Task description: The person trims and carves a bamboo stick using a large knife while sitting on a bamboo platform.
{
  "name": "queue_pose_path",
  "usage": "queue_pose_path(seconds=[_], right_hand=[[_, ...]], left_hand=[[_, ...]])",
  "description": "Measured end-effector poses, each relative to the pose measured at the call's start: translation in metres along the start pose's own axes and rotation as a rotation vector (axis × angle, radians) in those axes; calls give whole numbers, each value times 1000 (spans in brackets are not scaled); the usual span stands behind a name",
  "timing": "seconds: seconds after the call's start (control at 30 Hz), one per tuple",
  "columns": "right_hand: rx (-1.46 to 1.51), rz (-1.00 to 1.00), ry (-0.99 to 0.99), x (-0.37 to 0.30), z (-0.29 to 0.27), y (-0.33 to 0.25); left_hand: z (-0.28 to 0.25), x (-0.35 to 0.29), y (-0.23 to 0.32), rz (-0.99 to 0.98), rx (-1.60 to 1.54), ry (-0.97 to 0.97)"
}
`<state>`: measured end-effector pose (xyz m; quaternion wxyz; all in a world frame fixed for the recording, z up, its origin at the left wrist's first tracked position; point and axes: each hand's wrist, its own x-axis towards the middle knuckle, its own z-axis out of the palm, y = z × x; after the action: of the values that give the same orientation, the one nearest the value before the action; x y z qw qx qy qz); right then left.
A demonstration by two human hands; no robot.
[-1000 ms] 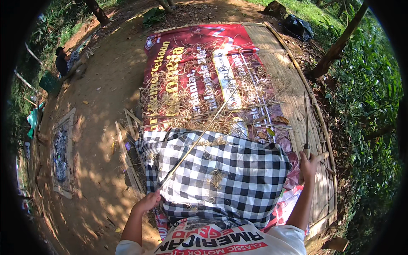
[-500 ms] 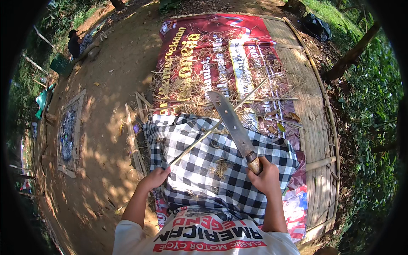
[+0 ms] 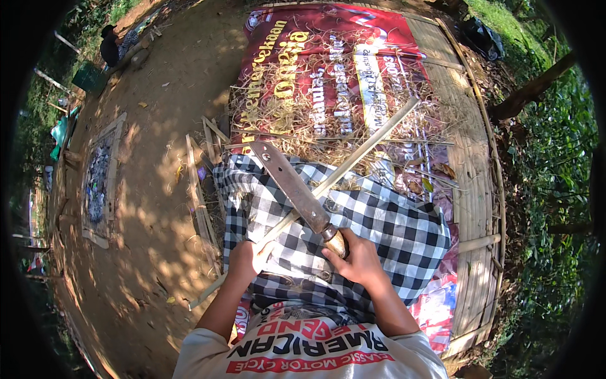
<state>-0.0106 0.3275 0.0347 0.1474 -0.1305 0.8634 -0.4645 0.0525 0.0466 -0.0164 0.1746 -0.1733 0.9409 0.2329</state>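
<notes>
My left hand (image 3: 248,259) is closed around a long, pale bamboo strip (image 3: 372,144). The strip slants from the lower left, past my fist, up to the far right over the shavings. In my right hand (image 3: 358,260) is a machete, gripped by its short wooden handle (image 3: 334,244). Its broad, dark blade (image 3: 287,183) points to the far left and crosses over the strip, a short way beyond my left hand. Whether the edge touches the strip, I cannot tell. Beneath both lies a black-and-white checkered cloth (image 3: 398,237) spread over my lap.
Curly shavings (image 3: 315,110) litter a red printed banner (image 3: 353,19) on a bamboo platform (image 3: 472,158). Split bamboo pieces (image 3: 197,189) lie at its left edge. A framed ash bed (image 3: 99,183) sits on the dirt at left. A person (image 3: 110,47) sits far left.
My right hand and the machete have moved left, the blade swinging further left across the strip. The strip now extends out behind my left hand, which has shifted slightly right.
</notes>
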Motion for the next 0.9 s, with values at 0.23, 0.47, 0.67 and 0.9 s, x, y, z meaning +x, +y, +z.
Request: queue_pose_path(seconds=[0.23,0.47,0.67,0.9], right_hand=[[-216,-12,-5,11,-6,13],[-490,-175,-20,24,-5,38],[-612,-277,-97,46,-33,54],[-678,-356,-128,60,-50,62]], left_hand=[[-17,-2,14,128,-100,4],[-20,-3,20,110,-233,-3],[-2,2,-3,160,-288,49],[-6,3,-5,44,-370,-25]])
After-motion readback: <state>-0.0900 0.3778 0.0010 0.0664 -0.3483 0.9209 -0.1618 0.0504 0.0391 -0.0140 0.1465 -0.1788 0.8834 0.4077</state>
